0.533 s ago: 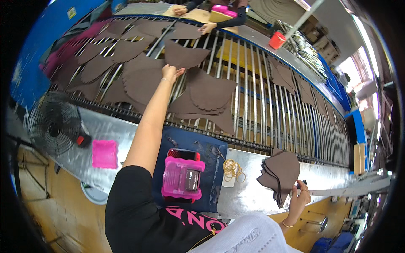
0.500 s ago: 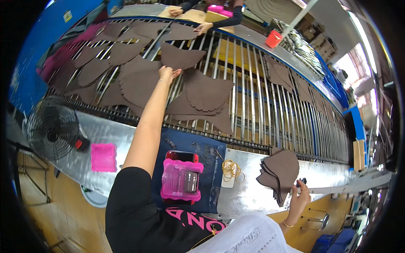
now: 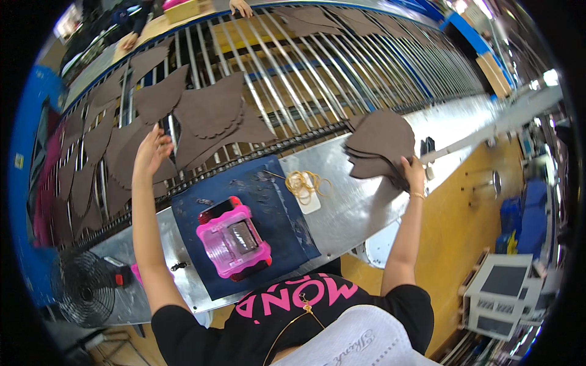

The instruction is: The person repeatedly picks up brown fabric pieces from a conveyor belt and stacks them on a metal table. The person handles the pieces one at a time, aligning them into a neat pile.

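My right hand [image 3: 415, 173] grips the edge of a stack of dark brown cut pieces [image 3: 383, 141], fabric or leather, over the metal table at the right. Several layers fan out at the stack's left side. My left hand [image 3: 154, 150] is open, fingers apart and a little curled, with nothing in it. It hovers at the near edge of the metal slat conveyor, just below a pointed brown piece [image 3: 160, 94]. Right of it lie overlapping brown pieces with a scalloped edge [image 3: 210, 110].
On the blue mat [image 3: 281, 229] sits a pink plastic tray [image 3: 227, 247] with a dark item in it. Yellow rubber bands [image 3: 302, 184] lie beside the mat. A black fan [image 3: 85, 290] stands at the left. Across the conveyor [image 3: 293, 79] show a co-worker's hands [image 3: 241, 7].
The view has swung right. My left hand has drawn back toward the conveyor's near edge. My right hand now grips the brown stack, which is lifted and turned.
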Demonstrator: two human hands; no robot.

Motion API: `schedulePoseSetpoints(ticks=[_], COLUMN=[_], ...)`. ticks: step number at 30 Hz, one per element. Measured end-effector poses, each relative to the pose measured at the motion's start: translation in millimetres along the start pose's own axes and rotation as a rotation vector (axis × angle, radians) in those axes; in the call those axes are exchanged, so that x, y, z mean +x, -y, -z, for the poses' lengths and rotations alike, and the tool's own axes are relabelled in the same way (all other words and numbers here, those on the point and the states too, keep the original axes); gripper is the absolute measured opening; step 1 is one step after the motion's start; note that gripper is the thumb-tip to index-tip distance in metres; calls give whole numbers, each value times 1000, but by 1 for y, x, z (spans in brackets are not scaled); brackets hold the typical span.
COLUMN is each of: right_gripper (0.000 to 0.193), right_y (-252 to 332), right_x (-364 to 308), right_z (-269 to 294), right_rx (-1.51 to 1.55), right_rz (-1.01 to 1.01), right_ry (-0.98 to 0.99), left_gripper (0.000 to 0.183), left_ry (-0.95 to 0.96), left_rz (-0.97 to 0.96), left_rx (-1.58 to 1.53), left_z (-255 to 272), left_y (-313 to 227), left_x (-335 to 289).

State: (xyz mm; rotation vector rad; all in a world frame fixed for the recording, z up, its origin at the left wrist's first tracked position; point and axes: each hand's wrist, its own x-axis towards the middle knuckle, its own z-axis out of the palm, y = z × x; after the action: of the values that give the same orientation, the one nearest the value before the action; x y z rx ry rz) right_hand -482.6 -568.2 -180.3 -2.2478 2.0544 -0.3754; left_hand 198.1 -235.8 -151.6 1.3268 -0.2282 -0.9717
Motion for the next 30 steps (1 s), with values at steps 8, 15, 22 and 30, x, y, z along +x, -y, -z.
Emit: schedulePoseSetpoints(ticks=[8, 15, 22, 30], right_gripper=[65, 65, 38, 30], right_y=[51, 52, 109, 217], right_x=[-8, -3, -54, -134], right_z=[-3, 23, 99, 140], right_rx=[-137, -59, 471, 1369], right_rz=[-339, -308, -19, 539], right_ry=[-59, 60, 148, 253], left_gripper=[24, 23, 24, 69], left_ry=[-16, 20, 33, 160], left_rz=[-62, -182, -258, -567], left_rx=[142, 151, 316, 478], left_z=[-5, -19, -54, -116], left_y=[3, 6, -9, 0], left_x=[-140, -182, -209, -209])
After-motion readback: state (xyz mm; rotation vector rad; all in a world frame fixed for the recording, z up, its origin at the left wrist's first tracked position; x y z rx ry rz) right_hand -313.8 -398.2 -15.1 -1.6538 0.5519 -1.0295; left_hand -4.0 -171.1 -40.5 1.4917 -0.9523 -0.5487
